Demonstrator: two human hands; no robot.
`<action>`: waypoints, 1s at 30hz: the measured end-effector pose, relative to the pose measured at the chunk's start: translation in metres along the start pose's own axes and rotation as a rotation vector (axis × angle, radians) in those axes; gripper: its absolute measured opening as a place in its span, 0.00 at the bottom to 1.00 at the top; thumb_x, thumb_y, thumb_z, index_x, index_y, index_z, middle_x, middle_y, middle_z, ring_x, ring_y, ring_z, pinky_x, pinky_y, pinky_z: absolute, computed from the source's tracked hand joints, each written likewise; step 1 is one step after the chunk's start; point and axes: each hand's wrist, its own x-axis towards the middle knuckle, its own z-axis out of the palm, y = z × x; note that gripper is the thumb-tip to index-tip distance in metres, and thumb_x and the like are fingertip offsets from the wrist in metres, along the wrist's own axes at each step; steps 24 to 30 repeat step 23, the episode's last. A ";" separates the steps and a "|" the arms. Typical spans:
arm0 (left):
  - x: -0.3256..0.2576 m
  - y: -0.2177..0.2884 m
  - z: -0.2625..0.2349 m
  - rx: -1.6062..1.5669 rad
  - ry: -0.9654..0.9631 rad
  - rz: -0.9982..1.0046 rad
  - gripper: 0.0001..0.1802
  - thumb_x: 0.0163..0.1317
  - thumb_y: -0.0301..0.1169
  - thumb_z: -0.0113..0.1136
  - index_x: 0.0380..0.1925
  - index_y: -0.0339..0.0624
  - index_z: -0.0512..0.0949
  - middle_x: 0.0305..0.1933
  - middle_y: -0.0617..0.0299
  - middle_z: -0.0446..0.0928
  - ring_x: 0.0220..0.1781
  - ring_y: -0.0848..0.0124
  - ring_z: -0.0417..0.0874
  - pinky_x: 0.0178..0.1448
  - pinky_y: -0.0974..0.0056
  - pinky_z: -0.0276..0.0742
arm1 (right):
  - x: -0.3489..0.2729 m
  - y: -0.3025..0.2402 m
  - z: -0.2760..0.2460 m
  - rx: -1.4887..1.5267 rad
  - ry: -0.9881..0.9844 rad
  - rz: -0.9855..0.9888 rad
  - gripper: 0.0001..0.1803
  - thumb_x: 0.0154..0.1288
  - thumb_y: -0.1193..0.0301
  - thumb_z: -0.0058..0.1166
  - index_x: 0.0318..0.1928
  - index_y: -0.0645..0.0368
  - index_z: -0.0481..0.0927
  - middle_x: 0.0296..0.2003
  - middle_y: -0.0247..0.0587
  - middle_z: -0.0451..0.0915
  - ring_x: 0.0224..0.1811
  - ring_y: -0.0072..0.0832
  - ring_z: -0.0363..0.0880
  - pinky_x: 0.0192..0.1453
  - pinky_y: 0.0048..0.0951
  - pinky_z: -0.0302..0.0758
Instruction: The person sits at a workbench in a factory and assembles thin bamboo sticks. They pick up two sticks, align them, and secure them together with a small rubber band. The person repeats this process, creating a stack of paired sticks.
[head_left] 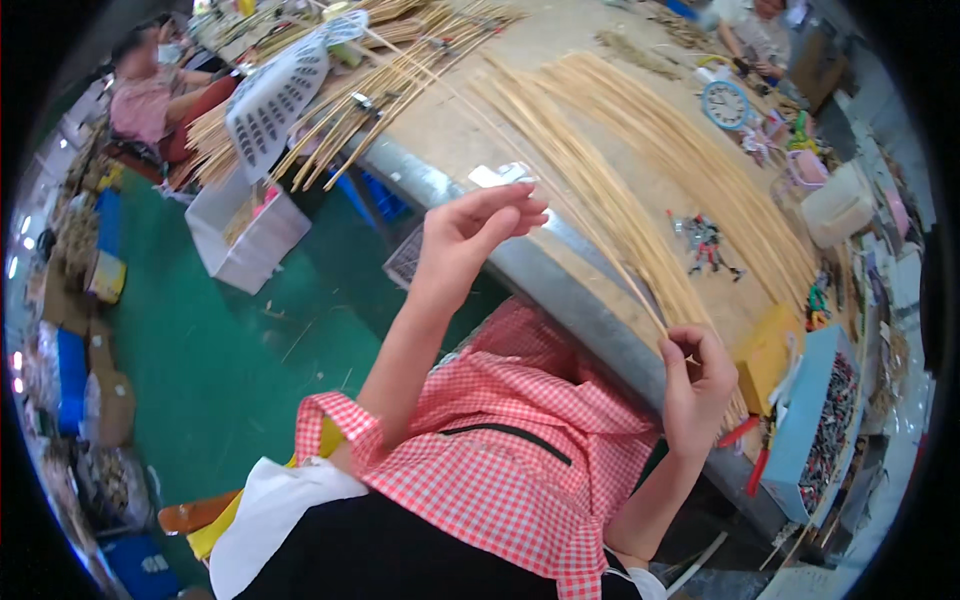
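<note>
My left hand (470,235) is raised near the table's front edge, fingers loosely bent and thumb apart from the palm. I see nothing held in it, though a small white item (497,176) lies just behind its fingers. Closer to me on the right, my right hand (703,385) pinches the near end of a thin bamboo stick (628,280). That stick slants away to the far left, passing close to my left fingertips; whether they touch it is unclear. Beneath and beside it, a long row of pale bamboo sticks (610,190) is spread over the table.
Small red-and-black clips (706,243) lie among the sticks. A light blue box (812,425) of metal pieces stands at the right edge, by a yellow packet (768,355). Bundled sticks (385,105) overhang the table at far left, above a white bin (245,235). Two people sit farther off.
</note>
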 end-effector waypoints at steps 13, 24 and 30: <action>0.008 -0.008 -0.034 -0.139 0.158 -0.045 0.14 0.67 0.31 0.57 0.42 0.27 0.78 0.35 0.48 0.83 0.35 0.64 0.87 0.37 0.66 0.87 | -0.021 0.010 0.042 0.250 -0.139 0.086 0.01 0.61 0.83 0.53 0.34 0.68 0.77 0.28 0.40 0.76 0.27 0.21 0.76 0.29 0.20 0.69; 0.012 -0.012 -0.036 -0.145 0.137 -0.073 0.15 0.67 0.30 0.56 0.46 0.26 0.76 0.37 0.47 0.83 0.37 0.63 0.87 0.38 0.67 0.86 | -0.018 0.012 0.041 -0.051 0.111 -0.234 0.02 0.64 0.80 0.53 0.36 0.66 0.78 0.32 0.42 0.78 0.31 0.35 0.76 0.36 0.26 0.71; 0.012 -0.012 -0.036 -0.145 0.137 -0.073 0.15 0.67 0.30 0.56 0.46 0.26 0.76 0.37 0.47 0.83 0.37 0.63 0.87 0.38 0.67 0.86 | -0.018 0.012 0.041 -0.051 0.111 -0.234 0.02 0.64 0.80 0.53 0.36 0.66 0.78 0.32 0.42 0.78 0.31 0.35 0.76 0.36 0.26 0.71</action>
